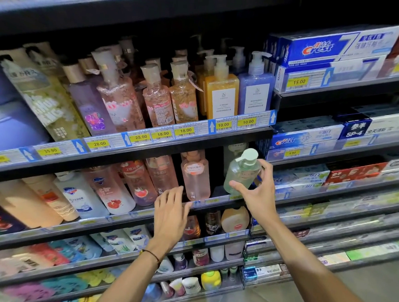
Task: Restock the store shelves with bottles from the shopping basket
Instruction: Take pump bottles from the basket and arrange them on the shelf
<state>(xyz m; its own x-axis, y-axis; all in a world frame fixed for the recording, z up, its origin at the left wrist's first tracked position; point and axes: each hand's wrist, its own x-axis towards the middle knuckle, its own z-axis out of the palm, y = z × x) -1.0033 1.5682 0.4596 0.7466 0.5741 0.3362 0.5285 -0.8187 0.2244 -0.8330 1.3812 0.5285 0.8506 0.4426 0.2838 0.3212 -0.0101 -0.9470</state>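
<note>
two bare forearms reach up from the lower frame, the left hand spread flat and holding nothing below a pink bottle, the right hand gripping a translucent pale-green pump bottle right of centre, long axis near upright, tilted slightly right, at the shelf edge.

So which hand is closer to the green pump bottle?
Right. The right hand grips the green pump bottle from below; the left hand, fingers spread, is down-left of it, not touching.

Crest on a blue box; SP-4 on a navy box; price tag reads 15.00.
</note>
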